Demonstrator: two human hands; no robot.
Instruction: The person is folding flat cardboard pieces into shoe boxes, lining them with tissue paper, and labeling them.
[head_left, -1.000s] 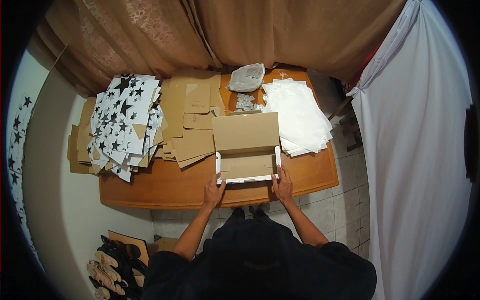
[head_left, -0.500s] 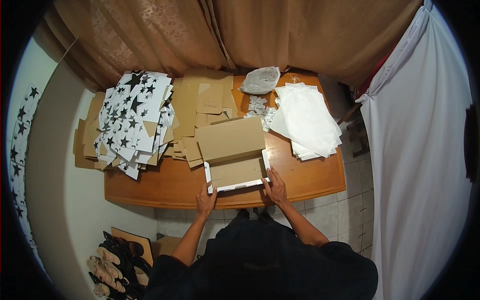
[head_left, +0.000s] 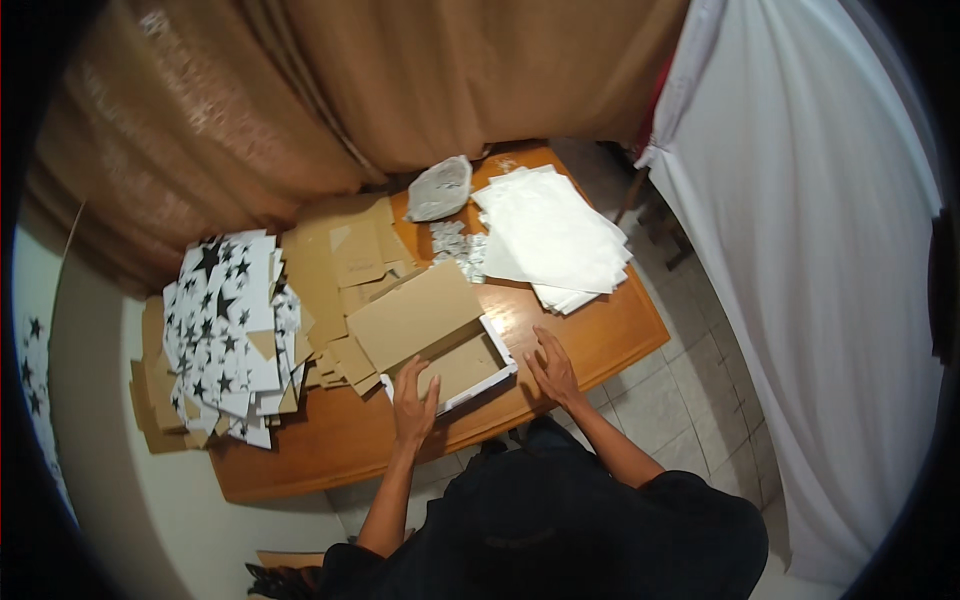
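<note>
An open cardboard box (head_left: 415,317), brown inside with white outer edges, stands near the table's front edge with its lid raised at the back. Over the box's front left corner is my left hand (head_left: 413,402), fingers apart and holding nothing; whether it touches the box I cannot tell. My right hand (head_left: 552,370) hovers just off the box's right side, its fingers spread and nothing in them. Behind the box lie small whitish packets (head_left: 458,250), and right of them a stack of white sheets (head_left: 555,235).
Star-printed white cardboard pieces (head_left: 225,335) are heaped on the left of the wooden table (head_left: 300,470). Flat brown cardboard (head_left: 310,250) lies beside them. A clear plastic bag (head_left: 440,188) sits at the back. Brown curtains (head_left: 430,80) hang behind, a white cloth (head_left: 800,250) on the right.
My right hand has let go of the box's right side and moved away from it. My left hand has lifted over the front left corner. The whole view has turned and shifted right.
</note>
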